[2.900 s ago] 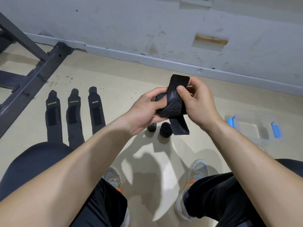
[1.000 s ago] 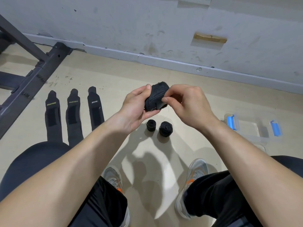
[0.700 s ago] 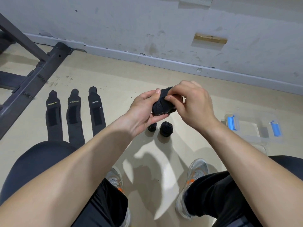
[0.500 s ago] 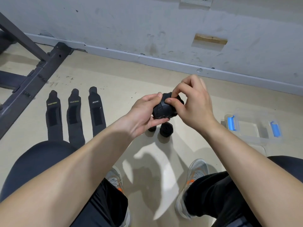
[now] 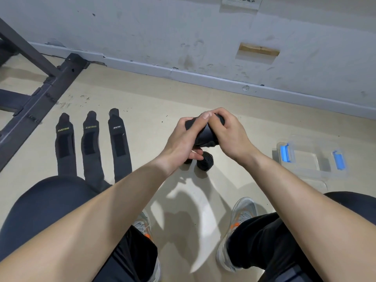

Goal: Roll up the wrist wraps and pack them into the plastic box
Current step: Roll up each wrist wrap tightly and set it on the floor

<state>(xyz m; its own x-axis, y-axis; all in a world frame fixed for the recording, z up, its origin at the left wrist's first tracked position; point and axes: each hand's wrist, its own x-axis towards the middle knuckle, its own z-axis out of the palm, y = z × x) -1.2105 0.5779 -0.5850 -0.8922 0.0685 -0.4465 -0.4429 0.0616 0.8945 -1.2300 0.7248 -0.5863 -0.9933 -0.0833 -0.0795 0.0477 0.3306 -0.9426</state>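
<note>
The wrist wrap (image 5: 205, 133) is held up off the floor between both hands, to the left of the plastic box (image 5: 305, 164). It looks like soft, light woven cloth with some spring in it, so I'd expect the coil to loosen if released. It is probably best gripped round the outside with the loose tail pinned down, not held by its ends.

The left hand (image 5: 182, 139) is curled round one side with the thumb over the top. The right hand (image 5: 232, 136) is wrapped round the other side, so both are closed firmly on the roll.

Beneath the hands, left of the box, two finished rolls (image 5: 204, 162) stand on the floor. Three flat wraps (image 5: 90, 143) lie unrolled much further left of the box. I can't tell whether its lid is on.
</note>
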